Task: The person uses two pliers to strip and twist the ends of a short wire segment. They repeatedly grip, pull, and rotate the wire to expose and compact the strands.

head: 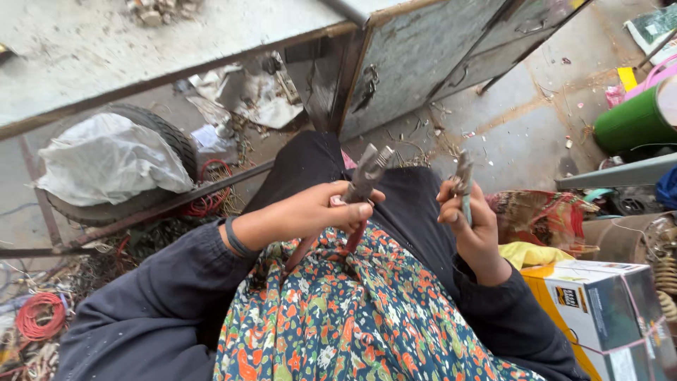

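Above the floral lap, pliers gripped by left hand, small metal tool clenched in right hand, tyre left under white sack, boxed carton right, tool's tip indistinct.

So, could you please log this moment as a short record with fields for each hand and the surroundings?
left hand: left hand grips red-handled pliers, jaws pointing up and away
right hand: right hand holds a second, smaller pliers-like tool upright
contact: the two tools are apart
lap: floral cloth over the knees
to the left: tyre with a white bag, red wire coil
to the right: cardboard box, green cylinder
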